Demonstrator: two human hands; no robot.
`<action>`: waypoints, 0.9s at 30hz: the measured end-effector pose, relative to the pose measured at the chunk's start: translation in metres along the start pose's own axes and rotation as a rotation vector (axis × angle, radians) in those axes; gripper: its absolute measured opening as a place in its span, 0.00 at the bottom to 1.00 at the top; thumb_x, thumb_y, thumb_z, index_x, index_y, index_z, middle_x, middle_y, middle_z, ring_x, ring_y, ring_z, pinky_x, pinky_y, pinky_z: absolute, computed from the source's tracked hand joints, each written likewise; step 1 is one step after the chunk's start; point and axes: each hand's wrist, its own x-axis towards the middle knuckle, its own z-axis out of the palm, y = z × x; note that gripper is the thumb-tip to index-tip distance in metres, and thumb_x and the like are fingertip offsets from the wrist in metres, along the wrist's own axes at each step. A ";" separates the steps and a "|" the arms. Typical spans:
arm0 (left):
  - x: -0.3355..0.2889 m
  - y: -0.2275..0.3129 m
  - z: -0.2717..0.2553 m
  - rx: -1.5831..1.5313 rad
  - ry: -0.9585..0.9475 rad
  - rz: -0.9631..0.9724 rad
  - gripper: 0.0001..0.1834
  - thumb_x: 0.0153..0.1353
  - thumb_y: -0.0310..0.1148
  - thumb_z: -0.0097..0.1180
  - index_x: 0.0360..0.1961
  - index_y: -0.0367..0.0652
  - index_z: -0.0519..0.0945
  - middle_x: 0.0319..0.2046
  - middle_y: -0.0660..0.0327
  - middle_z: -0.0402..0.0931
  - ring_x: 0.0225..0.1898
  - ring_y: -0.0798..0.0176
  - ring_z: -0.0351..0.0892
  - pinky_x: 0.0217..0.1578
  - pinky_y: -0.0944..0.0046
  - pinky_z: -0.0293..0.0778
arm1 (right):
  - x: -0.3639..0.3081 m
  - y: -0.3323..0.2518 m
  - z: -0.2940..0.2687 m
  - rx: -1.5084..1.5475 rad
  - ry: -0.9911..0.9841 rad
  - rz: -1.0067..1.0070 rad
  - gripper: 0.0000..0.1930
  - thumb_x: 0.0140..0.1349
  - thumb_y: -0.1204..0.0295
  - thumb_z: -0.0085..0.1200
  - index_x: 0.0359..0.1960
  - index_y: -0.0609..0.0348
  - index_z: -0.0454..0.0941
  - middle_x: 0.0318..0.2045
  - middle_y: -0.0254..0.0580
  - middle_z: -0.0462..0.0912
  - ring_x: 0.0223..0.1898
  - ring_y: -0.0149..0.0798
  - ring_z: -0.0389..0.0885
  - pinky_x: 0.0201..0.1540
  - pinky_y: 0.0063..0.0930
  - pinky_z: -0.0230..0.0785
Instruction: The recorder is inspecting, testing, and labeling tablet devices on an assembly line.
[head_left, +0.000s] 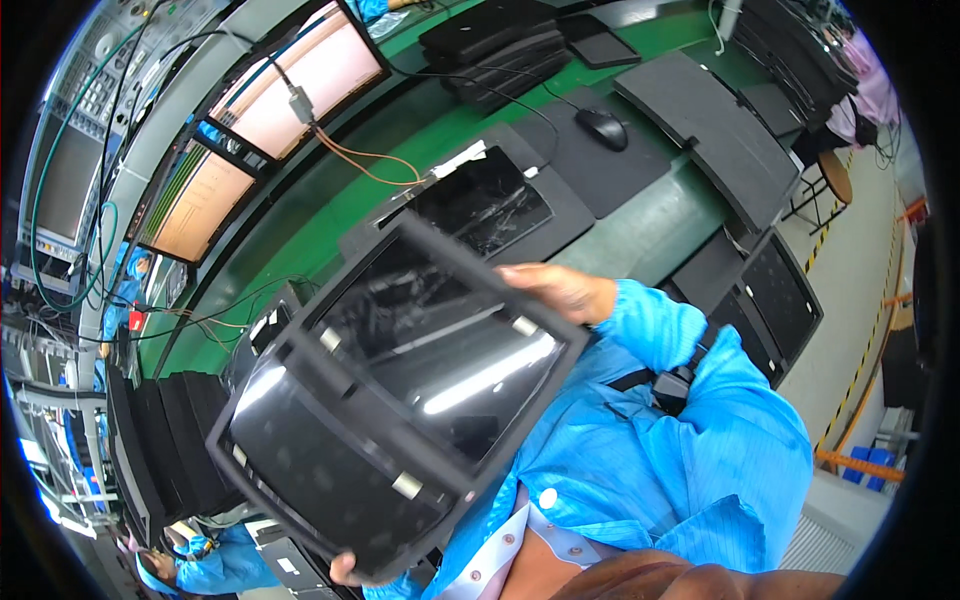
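Observation:
A black foam tray (376, 398) is held up tilted before my chest, with two glossy dark screen panels in it. One panel (450, 340) fills the upper right recess and the other panel (320, 465) the lower left one; both show bright reflections and small pale tabs at their edges. My right hand (562, 290), slightly blurred, grips the tray's far right edge. At the lower left corner, the fingertips of my left hand (343, 568) are closed on the rim; the rest of that hand is hidden beneath it.
Behind the tray, another dark panel (485, 200) lies on the green bench beside a black mouse (601, 129). Monitors (300, 80) stand at the far left. Stacked black trays (170, 440) are at left, more (495, 50) at the back. A stool (833, 180) stands at right; a co-worker (215, 560) is at lower left.

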 end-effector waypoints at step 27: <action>0.203 -0.176 0.233 0.891 -1.119 0.600 0.16 0.60 0.29 0.63 0.50 0.41 0.82 0.52 0.55 0.80 0.57 0.52 0.79 0.59 0.54 0.73 | -0.370 -0.129 -0.185 -1.464 2.143 -0.067 0.38 0.65 0.40 0.55 0.54 0.70 0.79 0.56 0.63 0.80 0.53 0.55 0.83 0.51 0.47 0.77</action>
